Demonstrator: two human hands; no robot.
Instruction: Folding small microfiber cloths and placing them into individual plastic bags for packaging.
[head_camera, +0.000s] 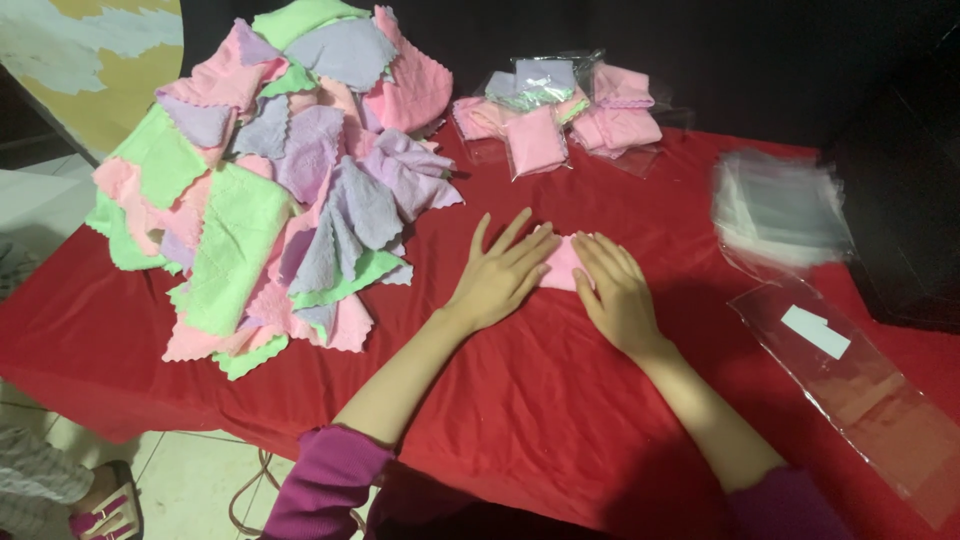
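Note:
A small folded pink cloth (561, 268) lies on the red tablecloth (520, 400) near the table's middle. My left hand (503, 273) lies flat with its fingertips pressing on the cloth's left side. My right hand (614, 290) lies flat on the cloth's right side and covers most of it. Both hands have their fingers stretched out and grip nothing.
A big heap of pink, green and lilac cloths (270, 170) fills the left of the table. Several bagged cloths (560, 115) lie at the back. A stack of clear plastic bags (780, 205) sits at the right, with one empty clear bag (850, 385) nearer me.

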